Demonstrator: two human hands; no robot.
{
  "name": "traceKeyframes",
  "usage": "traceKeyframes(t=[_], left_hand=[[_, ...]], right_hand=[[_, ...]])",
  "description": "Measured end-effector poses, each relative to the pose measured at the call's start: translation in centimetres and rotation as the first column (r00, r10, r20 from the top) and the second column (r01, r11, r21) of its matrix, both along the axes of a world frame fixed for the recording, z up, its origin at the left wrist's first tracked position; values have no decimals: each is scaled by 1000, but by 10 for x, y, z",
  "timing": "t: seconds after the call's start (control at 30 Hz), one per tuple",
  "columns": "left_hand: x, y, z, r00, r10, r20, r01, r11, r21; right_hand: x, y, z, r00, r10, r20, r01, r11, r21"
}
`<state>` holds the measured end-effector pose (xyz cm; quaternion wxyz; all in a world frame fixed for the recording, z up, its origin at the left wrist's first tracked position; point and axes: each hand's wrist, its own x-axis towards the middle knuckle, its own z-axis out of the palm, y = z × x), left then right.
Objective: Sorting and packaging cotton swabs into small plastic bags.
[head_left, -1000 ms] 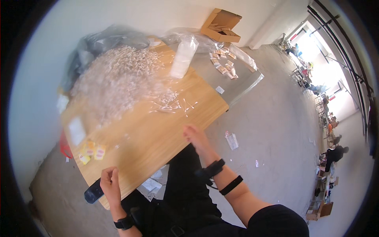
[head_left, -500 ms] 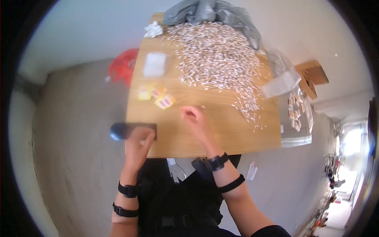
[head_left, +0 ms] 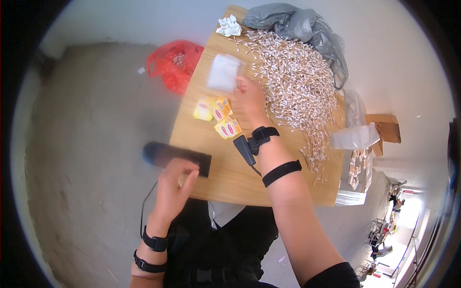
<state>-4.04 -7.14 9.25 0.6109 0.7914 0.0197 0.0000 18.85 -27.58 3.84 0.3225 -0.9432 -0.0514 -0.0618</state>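
Note:
My right hand [head_left: 251, 98] reaches over the table, its fingers curled in, with the tips at the right edge of a stack of clear plastic bags [head_left: 223, 72]. Whether a bag is between those fingertips cannot be made out. My left hand [head_left: 177, 180] is closed, thumb bent toward the forefinger, beside a long black device [head_left: 185, 156] that juts over the table's left edge. Anything inside that hand is hidden. Yellow printed cards [head_left: 228, 127] lie between the two hands. A wide heap of cotton swabs [head_left: 297, 77] spreads to the right of my right hand.
A grey plastic bag [head_left: 307, 24] borders the heap at the back, near crumpled white paper [head_left: 229, 25]. Off the left side hangs a red bag [head_left: 177, 62]. Beyond the right edge are clear bags [head_left: 355, 137] and an open cardboard box [head_left: 386, 128].
My right hand has moved forward from the table's middle to the bag stack. The view has shifted, so the table sits further right and tilted. My left hand stays by the black device.

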Motion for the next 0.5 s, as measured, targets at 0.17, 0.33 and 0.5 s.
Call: traceKeyframes(t=[0.17,0.33,0.5], left_hand=[[4,2,-6,1000,9,16,-9,1000,-4],[8,0,-5,1000,5,-25,-5,1000,-8],[10,-7,-6,1000,-15,-21,15,1000,-16]], right_hand=[[26,-7,-23,994,-112,6,104,943,315],[44,3,-17,918,-333,-216,367,919,144],[37,-13,4,940,-206,-273,291,902,320]])
